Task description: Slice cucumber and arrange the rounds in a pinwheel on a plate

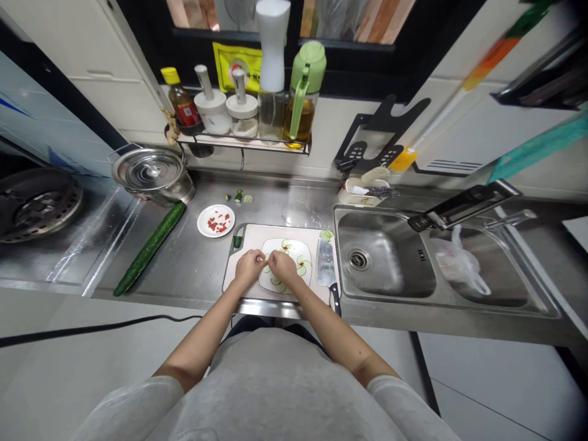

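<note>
My left hand [250, 267] and my right hand [282, 268] meet over the left side of a white plate [290, 285], fingertips pinched close together. Whatever lies between the fingers is too small to make out. Thin cucumber slices [303, 266] are fanned on the plate in curved flower shapes, with small red bits [285, 248] at the centres of some. Beneath the plate is a pale cutting board [250, 236]. A knife [326, 263] with a black handle rests along the board's right side. Beyond my left hand, a small white dish [201, 221] holds several red pieces.
A long cucumber [149, 250] lies on the steel counter at left, near a lidded steel pot [154, 174]. Cucumber ends [238, 196] sit behind the board. To the right is a double sink [390, 294] with a plastic bag [462, 263]. Bottles [303, 92] stand on a wall rack.
</note>
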The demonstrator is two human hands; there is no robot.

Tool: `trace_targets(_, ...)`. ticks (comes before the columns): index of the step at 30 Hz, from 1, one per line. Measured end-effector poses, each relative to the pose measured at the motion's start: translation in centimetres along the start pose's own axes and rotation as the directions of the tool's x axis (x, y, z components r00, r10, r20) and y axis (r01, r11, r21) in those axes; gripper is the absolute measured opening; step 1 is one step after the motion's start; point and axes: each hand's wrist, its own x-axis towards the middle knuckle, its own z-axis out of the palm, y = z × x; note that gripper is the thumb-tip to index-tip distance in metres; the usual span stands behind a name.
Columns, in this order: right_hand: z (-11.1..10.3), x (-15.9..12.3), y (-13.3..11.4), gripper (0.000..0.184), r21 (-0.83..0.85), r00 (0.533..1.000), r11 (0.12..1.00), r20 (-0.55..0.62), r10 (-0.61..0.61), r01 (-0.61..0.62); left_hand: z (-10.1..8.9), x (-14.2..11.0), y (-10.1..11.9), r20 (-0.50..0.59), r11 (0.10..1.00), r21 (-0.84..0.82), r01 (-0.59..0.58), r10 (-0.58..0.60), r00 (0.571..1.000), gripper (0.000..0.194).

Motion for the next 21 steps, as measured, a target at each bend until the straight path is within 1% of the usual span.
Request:
trace_targets(6,-0.3,-0.1,-0.2,0.011,0.011,1.0,1.0,-0.006,0.006,-0.006,0.0,0.0,0.0,-0.008,0.999,-0.051,0.01,-0.011,1.0,0.01)
trace_targets(8,-0.7,-0.2,-0.1,0.01,0.06,1.0,0.998,-0.026,0.008,-0.007,-0.2,0.0,-0.1,-0.021,0.995,-0.097,0.031,-0.033,0.999,0.012)
trace_targets(11,-2.1,-0.8,0.6,0.011,0.184,0.993,0.983,-0.115,0.025,-0.004,-0.7,0.0,-0.4,-0.062,0.986,-0.156,0.051,-0.062,0.996,0.016)
trace_targets(15,-4.6,-2.9,2.9,0.017,0.357,0.963,0.933,-0.262,0.068,0.031,-1.5,-0.5,-1.3,-0.085,0.978,-0.196,0.068,-0.086,0.993,0.018)
trace_targets(17,-5.6,-4.5,4.6,0.019,0.392,0.941,0.92,-0.316,0.124,0.011,-1.8,-1.0,-2.0,-0.082,0.972,-0.225,0.07,-0.09,0.993,0.02)
trace_targets(18,-5.9,-5.4,5.5,0.019,0.397,0.93,0.918,-0.333,0.158,-0.014,-1.9,-1.2,-2.4,-0.08,0.969,-0.238,0.068,-0.09,0.993,0.02)
trace_targets(21,-6.1,-7.8,8.0,0.024,0.398,0.918,0.913,-0.32,0.235,-0.095,-2.0,-2.1,-3.5,-0.067,0.959,-0.273,0.076,-0.098,0.993,0.021)
